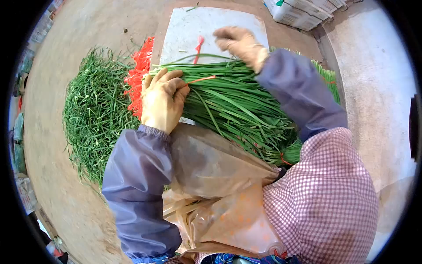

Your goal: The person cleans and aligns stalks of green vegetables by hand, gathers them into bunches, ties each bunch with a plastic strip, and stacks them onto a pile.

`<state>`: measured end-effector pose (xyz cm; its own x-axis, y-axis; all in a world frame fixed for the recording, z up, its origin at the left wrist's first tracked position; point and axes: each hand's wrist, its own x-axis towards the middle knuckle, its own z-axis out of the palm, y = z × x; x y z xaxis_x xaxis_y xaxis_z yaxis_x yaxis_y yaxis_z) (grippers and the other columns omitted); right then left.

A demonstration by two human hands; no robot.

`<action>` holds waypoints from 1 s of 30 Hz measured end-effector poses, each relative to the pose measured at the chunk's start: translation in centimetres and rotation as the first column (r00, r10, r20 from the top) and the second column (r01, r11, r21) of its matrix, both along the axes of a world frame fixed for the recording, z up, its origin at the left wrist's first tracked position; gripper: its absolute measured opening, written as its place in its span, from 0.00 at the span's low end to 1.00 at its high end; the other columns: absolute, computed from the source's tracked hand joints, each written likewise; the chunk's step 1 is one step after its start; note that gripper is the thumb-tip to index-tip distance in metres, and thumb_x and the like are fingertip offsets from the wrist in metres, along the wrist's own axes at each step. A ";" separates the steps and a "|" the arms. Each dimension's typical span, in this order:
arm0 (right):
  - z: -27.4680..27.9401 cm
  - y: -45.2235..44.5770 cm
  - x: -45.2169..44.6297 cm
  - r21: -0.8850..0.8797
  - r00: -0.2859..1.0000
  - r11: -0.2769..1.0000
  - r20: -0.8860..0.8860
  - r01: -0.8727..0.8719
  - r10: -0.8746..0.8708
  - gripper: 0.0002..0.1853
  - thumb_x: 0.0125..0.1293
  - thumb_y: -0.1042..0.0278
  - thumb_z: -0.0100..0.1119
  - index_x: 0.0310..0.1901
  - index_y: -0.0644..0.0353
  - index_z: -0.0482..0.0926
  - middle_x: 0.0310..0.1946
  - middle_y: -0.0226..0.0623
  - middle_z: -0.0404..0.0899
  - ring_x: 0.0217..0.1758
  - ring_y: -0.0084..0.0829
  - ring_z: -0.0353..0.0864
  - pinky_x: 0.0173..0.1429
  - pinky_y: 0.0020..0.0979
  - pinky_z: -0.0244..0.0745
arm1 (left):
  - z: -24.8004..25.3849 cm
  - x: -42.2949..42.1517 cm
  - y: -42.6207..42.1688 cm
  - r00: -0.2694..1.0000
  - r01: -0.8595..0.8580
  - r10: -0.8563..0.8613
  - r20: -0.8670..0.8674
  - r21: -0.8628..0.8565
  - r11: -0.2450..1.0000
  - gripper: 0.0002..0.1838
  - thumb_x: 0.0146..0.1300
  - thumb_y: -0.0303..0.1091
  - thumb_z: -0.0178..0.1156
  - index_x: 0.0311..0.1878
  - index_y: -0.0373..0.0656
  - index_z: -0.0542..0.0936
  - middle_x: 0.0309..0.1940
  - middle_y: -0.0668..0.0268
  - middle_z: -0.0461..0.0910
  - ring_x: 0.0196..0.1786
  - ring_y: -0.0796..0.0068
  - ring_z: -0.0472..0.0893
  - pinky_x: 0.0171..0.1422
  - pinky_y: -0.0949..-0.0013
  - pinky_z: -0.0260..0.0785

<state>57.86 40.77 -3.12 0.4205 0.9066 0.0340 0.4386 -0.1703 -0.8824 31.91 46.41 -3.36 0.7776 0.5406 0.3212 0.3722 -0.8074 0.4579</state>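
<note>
My left hand [165, 99], in a pale glove, is closed over the pale-ended side of a bundle of garlic chives [237, 97]. A thin red tie [202, 80] sticks out to the right from beside its thumb and fingers. Over the far side of the bundle, my right hand [241, 46] is raised, gloved too and blurred by motion. Its fingers stretch leftward, with nothing visible in them. The green leaves run right and towards my body. A red strip [199, 46] lies on the white board [215, 24] beyond the bundle.
To the left lies a heap of loose green leaves [96, 110], beside a bunch of red ties [140, 79]. Bound bundles show at the right [329, 79] and near my lap [291, 153]. White crates [294, 15] stand at the far right.
</note>
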 end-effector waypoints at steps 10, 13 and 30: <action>9.4 -15.7 -3.3 -0.163 0.856 0.845 0.006 -0.509 0.517 0.10 0.65 0.66 0.64 0.39 0.66 0.83 0.30 0.37 0.85 0.33 0.28 0.84 0.39 0.31 0.79 | -0.6 0.3 0.5 1.000 -0.002 0.003 0.008 -0.067 0.998 0.08 0.61 0.33 0.64 0.40 0.40 0.84 0.55 0.62 0.81 0.66 0.58 0.71 0.72 0.56 0.55; 8.9 -17.2 -4.3 -0.148 0.867 0.854 -0.073 -0.498 0.493 0.09 0.65 0.67 0.65 0.42 0.64 0.83 0.33 0.39 0.85 0.38 0.33 0.85 0.43 0.30 0.78 | -0.6 0.2 0.7 1.000 0.019 -0.020 -0.005 -0.073 0.997 0.08 0.62 0.34 0.63 0.40 0.40 0.84 0.55 0.63 0.81 0.67 0.58 0.71 0.73 0.56 0.54; 4.0 -14.7 -2.8 -0.398 0.920 0.841 -0.019 -0.366 0.391 0.13 0.65 0.62 0.62 0.43 0.63 0.82 0.32 0.40 0.84 0.37 0.29 0.83 0.45 0.31 0.78 | -0.5 0.1 0.7 1.000 0.007 -0.011 -0.030 -0.106 0.994 0.10 0.64 0.36 0.62 0.43 0.41 0.83 0.57 0.65 0.81 0.68 0.58 0.70 0.76 0.55 0.52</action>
